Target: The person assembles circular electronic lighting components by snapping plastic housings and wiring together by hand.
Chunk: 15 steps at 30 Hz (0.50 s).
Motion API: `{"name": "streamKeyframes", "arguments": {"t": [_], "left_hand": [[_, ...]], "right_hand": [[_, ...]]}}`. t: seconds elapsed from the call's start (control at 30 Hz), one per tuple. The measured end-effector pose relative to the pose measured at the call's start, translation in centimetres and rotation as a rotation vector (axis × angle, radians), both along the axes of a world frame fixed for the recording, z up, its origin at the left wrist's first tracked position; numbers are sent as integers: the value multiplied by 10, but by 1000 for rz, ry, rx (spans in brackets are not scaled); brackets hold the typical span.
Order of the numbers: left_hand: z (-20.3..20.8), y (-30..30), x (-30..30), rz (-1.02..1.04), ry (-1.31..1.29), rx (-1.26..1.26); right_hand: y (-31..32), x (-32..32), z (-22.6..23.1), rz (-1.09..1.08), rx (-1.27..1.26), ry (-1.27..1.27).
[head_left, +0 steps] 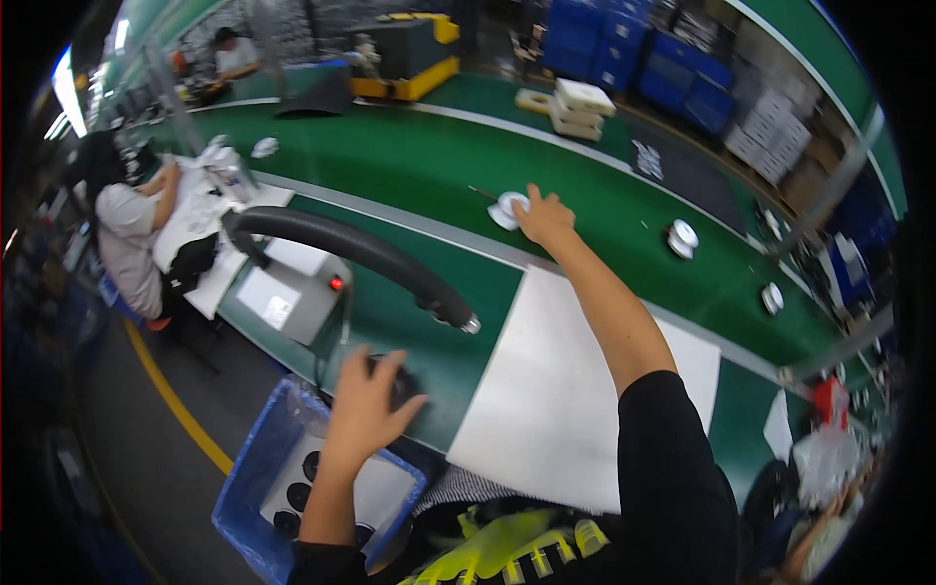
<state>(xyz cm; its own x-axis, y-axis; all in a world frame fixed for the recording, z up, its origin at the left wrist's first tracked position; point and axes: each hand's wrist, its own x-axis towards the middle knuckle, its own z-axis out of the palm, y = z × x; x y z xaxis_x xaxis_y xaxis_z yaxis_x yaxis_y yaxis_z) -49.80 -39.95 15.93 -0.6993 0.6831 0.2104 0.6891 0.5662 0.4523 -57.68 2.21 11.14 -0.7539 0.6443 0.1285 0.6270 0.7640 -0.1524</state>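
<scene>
On the green conveyor belt, my right hand (548, 216) reaches out to a white round part (507, 210), thumb and forefinger at its right edge. A thin lead or pin sticks out on that part's left side. My left hand (363, 405) is over the near edge of the green bench, fingers spread, slightly blurred. A black round part (398, 382) shows behind its fingers, partly hidden. Just below that hand stands a blue bin (249, 468) lined with plastic, and several black discs (297, 495) lie inside it.
A black curved hose (351, 239) arches over a grey box with a red light (310, 292). A white sheet (546, 390) covers the bench before me. More white round parts (682, 239) sit along the belt. White foam blocks (582, 102) are stacked beyond. A co-worker (132, 229) sits at left.
</scene>
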Motion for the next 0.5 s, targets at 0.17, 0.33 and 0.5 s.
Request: {"name": "streamKeyframes", "arguments": {"t": [0.17,0.33,0.5], "left_hand": [[-32,39,-23,-132,157,-251],[7,29,-4,-52,260,-186],[-21,32,42,-25,-1522,1266]], "right_hand": [[22,-41,-4,35,-14,-253],[25,-20,10,121,-44,-193],[25,55,25,158,-941,488]]}}
